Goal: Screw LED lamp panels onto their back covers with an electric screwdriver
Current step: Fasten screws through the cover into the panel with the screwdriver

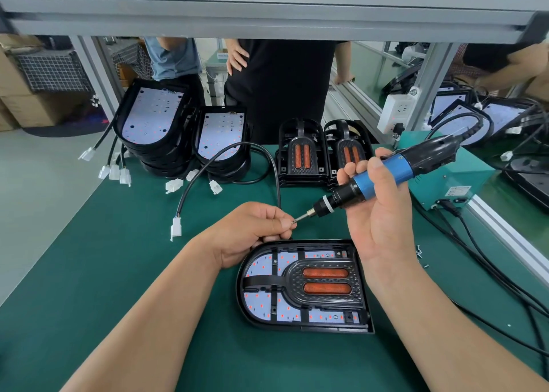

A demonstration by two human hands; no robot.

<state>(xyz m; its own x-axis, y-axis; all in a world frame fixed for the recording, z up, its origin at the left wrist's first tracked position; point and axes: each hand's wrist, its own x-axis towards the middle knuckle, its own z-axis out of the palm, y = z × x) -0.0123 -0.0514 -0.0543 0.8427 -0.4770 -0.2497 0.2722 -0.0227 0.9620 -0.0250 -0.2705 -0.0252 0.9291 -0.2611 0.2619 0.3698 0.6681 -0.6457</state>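
Right hand has the driver wrapped firm, fingers and thumb round the blue barrel, nose tilted down and leftward. At the far end of that nose, the left hand meets the bit: thumb and forefinger pinched tight, other fingers curled under. It's pinching a screw, I'd say, though it's too tiny to be sure from where I stand.

The lamp lies flat on the counter, just below both grips, orange strips up, white panel showing through the black frame. Neither hand is on it. A few loose screws are scattered just right of the driver hand's wrist.

So this looks like the loading step, screw onto bit, before any driving. To do it well, the screw head wants to sit square on the tip, no cocking to one side, and the pinch should let go only once it sits steady. Keep the motor quiet while fingers are at the tip.

Then the driver needs to stand upright over a hole, not at this slant, or the screw may bite crooked into the plastic. The freed left hand would be best pressed on the lamp's rim so it can't skate on the mat. Straight push down, let the clutch stop it, don't lean harder.
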